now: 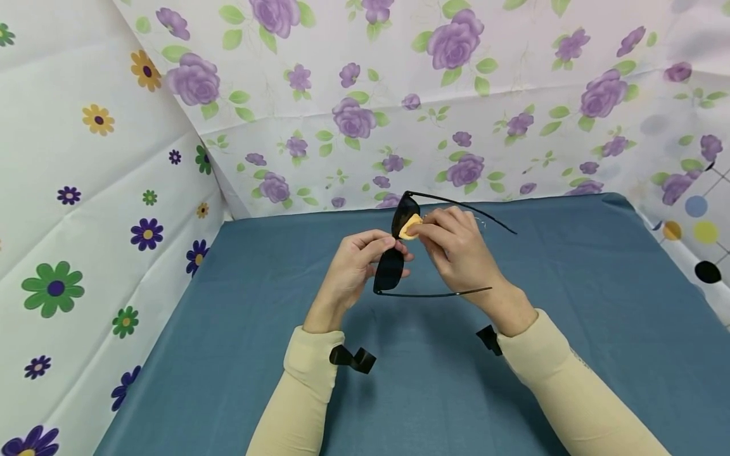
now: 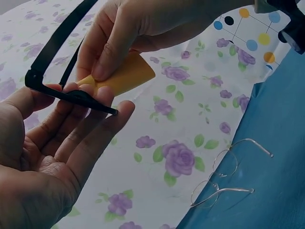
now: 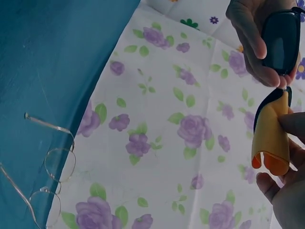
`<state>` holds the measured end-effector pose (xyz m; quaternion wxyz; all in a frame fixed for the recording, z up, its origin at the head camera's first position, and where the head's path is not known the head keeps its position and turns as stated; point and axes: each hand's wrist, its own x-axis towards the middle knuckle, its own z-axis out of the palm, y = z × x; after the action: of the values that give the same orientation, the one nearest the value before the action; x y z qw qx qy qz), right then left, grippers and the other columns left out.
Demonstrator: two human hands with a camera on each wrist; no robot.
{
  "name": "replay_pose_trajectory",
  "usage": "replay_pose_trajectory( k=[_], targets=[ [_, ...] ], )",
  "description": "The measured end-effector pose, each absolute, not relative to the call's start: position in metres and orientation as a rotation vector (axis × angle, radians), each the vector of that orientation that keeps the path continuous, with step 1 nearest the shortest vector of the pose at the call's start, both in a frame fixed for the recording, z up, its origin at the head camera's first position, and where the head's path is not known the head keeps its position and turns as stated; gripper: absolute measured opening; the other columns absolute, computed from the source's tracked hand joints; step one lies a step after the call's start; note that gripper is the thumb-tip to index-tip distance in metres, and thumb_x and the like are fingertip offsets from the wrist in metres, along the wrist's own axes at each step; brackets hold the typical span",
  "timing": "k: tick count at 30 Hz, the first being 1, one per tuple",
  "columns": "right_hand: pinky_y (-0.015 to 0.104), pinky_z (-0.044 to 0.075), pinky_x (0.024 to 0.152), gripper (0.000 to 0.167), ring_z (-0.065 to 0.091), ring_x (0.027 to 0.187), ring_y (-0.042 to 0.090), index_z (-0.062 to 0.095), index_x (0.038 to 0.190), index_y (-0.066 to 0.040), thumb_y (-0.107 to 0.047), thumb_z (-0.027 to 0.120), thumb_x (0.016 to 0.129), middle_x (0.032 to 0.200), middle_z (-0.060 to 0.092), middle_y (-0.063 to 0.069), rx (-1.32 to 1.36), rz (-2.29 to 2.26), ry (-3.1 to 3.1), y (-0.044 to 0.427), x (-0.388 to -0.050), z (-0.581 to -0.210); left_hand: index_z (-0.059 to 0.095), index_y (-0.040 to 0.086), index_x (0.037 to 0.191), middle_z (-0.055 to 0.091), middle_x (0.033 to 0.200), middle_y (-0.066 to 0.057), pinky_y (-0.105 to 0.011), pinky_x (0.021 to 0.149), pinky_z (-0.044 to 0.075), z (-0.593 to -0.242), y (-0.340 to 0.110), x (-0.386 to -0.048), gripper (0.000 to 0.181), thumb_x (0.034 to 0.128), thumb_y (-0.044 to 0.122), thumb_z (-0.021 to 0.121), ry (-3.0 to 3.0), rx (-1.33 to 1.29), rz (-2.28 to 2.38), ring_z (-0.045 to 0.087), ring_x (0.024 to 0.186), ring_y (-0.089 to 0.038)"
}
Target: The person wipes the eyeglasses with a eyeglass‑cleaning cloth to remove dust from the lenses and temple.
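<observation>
Both hands holding shades (image 1: pixel 390 269) & yellow cloth (image 1: pixel 409 226) above blue surface (image 1: pixel 228 354).

L hand (image 1: pixel 365 256) is pinching shades near the bridge btwn thumb & fingers, its other fingers lying behind the near lens. R hand (image 1: pixel 459 244) is clamping the folded cloth btwn thumb & fingertips; cloth is touching the far lens, next to the bridge. Shades are being held on end, approx. mid-view in head cam, both arms unfolded & pointing R; the near arm is overlapping the R wrist there. Wire glasses (image 2: pixel 238 190) are resting on the surface nr its far edge, beyond R hand, arms unfolded. Purple-rose sheet (image 1: pixel 353 117) is hanging behind; daisy sheet (image 1: pixel 54 288) is hanging on L side. Pale sleeves (image 1: pixel 308 373) are covering both forearms.
</observation>
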<state>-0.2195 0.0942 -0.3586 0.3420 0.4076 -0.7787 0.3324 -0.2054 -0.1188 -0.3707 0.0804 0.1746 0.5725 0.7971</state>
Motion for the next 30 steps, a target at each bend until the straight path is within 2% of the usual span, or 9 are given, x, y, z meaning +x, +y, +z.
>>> replay_pose_trajectory(
  k=[3,9,14,19,23,30],
  targets=[
    [0.043,0.039,0.077,0.016,0.054,0.084,0.033,0.078,0.104,0.001,0.010,0.072,0.092,0.095,0.066,0.015,0.985,0.949,-1.987,0.096,-0.220,-0.359,0.075,0.007,0.096,0.073,0.098,-0.011,-0.054,0.082,0.062,-0.370,-0.119,-0.205,0.022,0.1073,0.011,0.057,1.648,0.506,2.412,0.076,0.093,-0.024],
    [0.017,0.044,0.071,0.020,0.057,0.082,0.026,0.077,0.113,0.001,0.008,0.068,0.097,0.103,0.066,0.019,0.705,1.215,-1.829,0.090,-0.215,-0.359,0.072,0.006,0.094,0.072,0.097,-0.011,-0.051,0.080,0.063,-0.372,-0.117,-0.205,0.024,0.1085,0.014,0.054,1.556,0.468,2.459,0.075,0.093,-0.023],
    [0.019,0.043,0.071,0.019,0.057,0.079,0.032,0.077,0.113,0.002,0.008,0.067,0.098,0.103,0.067,0.022,0.624,1.156,-1.740,0.080,-0.219,-0.357,0.071,0.006,0.094,0.071,0.097,-0.011,-0.051,0.079,0.064,-0.373,-0.116,-0.205,0.024,0.1084,0.015,0.054,1.551,0.453,2.465,0.075,0.092,-0.024],
    [0.018,0.040,0.067,0.017,0.055,0.068,0.030,0.078,0.111,0.003,0.004,0.064,0.101,0.098,0.066,0.023,0.527,1.103,-1.729,0.083,-0.230,-0.354,0.072,0.006,0.095,0.072,0.098,-0.012,-0.052,0.080,0.063,-0.374,-0.115,-0.205,0.023,0.1078,0.016,0.055,1.556,0.447,2.467,0.075,0.093,-0.024],
    [0.017,0.039,0.065,0.018,0.054,0.067,0.030,0.078,0.113,0.003,0.001,0.063,0.103,0.098,0.065,0.024,0.461,1.083,-1.744,0.088,-0.235,-0.351,0.072,0.007,0.095,0.071,0.098,-0.012,-0.052,0.080,0.063,-0.374,-0.114,-0.205,0.022,0.1073,0.016,0.056,1.551,0.453,2.464,0.075,0.094,-0.024],
    [0.034,0.046,0.061,0.018,0.056,0.069,0.029,0.076,0.114,0.005,0.005,0.065,0.100,0.101,0.066,0.022,0.579,0.979,-1.780,0.071,-0.231,-0.356,0.072,0.007,0.095,0.072,0.098,-0.012,-0.052,0.081,0.063,-0.372,-0.112,-0.204,0.023,0.1082,0.016,0.055,1.528,0.460,2.469,0.075,0.094,-0.024]
  ],
)
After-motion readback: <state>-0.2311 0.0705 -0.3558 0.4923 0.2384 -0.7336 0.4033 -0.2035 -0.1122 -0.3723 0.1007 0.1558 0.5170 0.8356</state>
